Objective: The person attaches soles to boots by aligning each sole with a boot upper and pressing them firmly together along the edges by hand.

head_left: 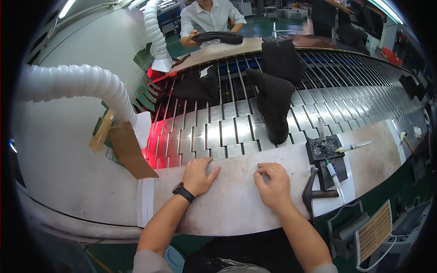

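Observation:
My left hand [196, 177] lies on the pale work ledge [227, 200], fingers stretched out and thumb apart, close to the conveyor's edge. It holds nothing, and a black watch [184, 192] is on that wrist. My right hand [274, 185] rests on the same ledge with its fingers curled in and the thumb bent toward them; nothing shows in it. To its right lies a hammer [324, 194] with a dark head. Beyond my hands, a black boot [275, 107] lies on the metal slat conveyor [218, 132], its toe pointing toward me.
More black boot pieces [283, 59] lie farther back. Two syringes [354, 146] rest on or beside dark blocks [322, 148] at right. White ducts [82, 84] and a brown cardboard flap [129, 150] stand left. Across the conveyor, a person holds a black sole [221, 38].

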`<move>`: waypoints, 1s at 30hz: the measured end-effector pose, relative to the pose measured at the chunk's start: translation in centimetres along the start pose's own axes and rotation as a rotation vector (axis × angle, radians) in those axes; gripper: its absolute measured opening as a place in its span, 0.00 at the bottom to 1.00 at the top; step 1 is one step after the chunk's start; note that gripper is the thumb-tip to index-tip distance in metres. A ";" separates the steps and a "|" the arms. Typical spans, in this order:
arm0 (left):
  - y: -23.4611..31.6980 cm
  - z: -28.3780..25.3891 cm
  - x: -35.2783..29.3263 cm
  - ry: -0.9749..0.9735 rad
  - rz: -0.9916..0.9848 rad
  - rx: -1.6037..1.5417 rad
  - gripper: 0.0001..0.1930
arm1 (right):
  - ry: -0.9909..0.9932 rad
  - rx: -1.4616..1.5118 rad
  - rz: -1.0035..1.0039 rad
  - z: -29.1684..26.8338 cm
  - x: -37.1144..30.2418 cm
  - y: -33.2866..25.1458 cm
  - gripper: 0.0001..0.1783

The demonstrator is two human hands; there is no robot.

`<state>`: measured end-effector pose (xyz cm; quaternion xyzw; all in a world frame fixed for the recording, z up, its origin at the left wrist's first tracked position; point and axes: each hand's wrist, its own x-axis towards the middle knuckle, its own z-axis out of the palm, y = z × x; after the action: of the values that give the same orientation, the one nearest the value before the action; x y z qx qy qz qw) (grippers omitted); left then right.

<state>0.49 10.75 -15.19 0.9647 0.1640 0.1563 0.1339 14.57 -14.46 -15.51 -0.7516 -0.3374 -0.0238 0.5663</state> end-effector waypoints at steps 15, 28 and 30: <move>-0.4 -0.1 -0.3 0.058 0.012 -0.021 0.23 | 0.005 0.002 0.027 0.2 0.1 -1.0 0.06; -1.2 -0.4 -0.5 0.048 0.009 -0.075 0.24 | -0.001 0.004 0.065 0.5 0.0 -1.7 0.08; -1.3 -0.3 -0.5 0.061 0.020 -0.073 0.24 | 0.104 0.090 0.128 0.8 -0.2 -1.5 0.08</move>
<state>-0.45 11.77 -15.43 0.9556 0.1524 0.1928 0.1625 13.37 -13.65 -14.65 -0.7432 -0.2596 -0.0114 0.6165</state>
